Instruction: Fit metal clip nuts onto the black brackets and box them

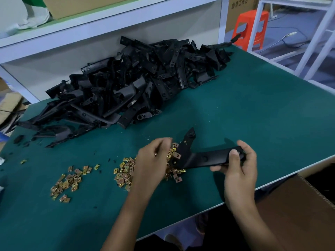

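Though seen at a tilt from above, plainly a workbench [253,115] with a dark green top. Piled along its far edge, against a white shelf frame [108,20]: a big heap of black brackets [136,78], tangled and overlapping, running from the left edge almost to the right corner. Scattered nearer the person, brass-coloured: a smaller patch of clip nuts [68,180] to the left, a larger pile of clip nuts [125,171] near the middle, and one stray nut [23,161] well apart at far left. Black crumbs [110,160] strewn between heap and nuts.

Up on the shelf, a cardboard carton [76,4] and crumpled white plastic [27,19]. Beyond the right corner, an orange plastic stool [252,28] on a grey floor [290,20], near white metal framing [317,42] and a printed carton [239,8]. Below the near right edge of the bench, an open cardboard box [299,205], inside hidden from view.

Reaching in from the lower edge on bare forearms. Left hand [154,160] palm down over the larger pile, fingers curled down among the nuts; blurred, so cannot tell whether pinching one. Right hand [239,163] gripping the near end of a long black bracket [204,158], thumb pressed on top, fingers wrapped beneath. Held just above the green top, slanting leftward, forked far end over the larger pile, just beside the left fingers.
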